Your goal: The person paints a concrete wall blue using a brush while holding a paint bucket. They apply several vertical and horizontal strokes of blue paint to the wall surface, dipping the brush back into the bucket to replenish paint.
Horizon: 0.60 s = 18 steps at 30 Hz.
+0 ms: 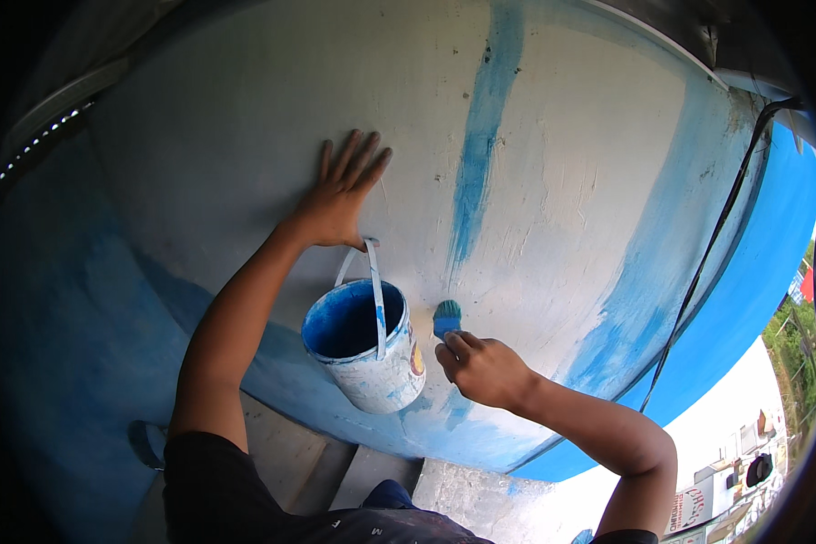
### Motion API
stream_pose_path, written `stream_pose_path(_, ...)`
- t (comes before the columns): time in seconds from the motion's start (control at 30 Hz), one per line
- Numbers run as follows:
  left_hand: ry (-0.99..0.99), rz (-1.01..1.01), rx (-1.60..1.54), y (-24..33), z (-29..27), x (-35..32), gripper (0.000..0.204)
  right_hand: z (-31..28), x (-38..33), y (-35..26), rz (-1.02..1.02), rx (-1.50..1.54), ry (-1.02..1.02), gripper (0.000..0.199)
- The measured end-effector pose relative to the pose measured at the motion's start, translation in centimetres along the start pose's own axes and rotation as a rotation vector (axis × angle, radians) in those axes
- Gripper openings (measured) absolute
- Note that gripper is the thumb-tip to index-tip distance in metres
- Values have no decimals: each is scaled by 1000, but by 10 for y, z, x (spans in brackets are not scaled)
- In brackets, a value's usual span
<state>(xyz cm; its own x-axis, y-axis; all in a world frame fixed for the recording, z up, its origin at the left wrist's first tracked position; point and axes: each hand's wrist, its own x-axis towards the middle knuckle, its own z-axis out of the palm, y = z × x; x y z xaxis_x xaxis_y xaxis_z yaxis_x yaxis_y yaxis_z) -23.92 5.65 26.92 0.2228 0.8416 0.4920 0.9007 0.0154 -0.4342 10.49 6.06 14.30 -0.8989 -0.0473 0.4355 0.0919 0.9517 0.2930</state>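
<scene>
My left hand [343, 195] is up against the pale wall [263, 136] with its fingers spread. The handle of a white paint bucket [378, 383] hangs from its thumb. Blue paint coats the inside of the bucket, and splashes mark its outside. In my right hand [488, 370] is a paintbrush [447, 322], gripped low with its bristles pointing up at the wall. The bristles look blue-green with paint. Above the brush runs a blue painted stripe [480, 163], fading toward its lower end.
A black cable [712, 245] runs down the wall's right side, beside a bright blue surface [771, 245]. Blue streaks [626, 290] cover parts of the wall's right and lower edges. Below are grey concrete steps [372, 480]. Assorted objects and greenery [793, 335] stand at the far right.
</scene>
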Motion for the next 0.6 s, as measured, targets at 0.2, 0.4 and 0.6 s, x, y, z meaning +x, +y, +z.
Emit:
stream_pose_path(0.2,36,2,24,4,2,5,165,-86,32,78,356,416,138,24)
stream_pose_path(0.4,150,27,51,-2,11,3,165,-120,46,89,199,-68,638,31)
stream_pose_path(0.6,124,19,35,-6,2,0,159,7,-5,23,6,-289,286,27)
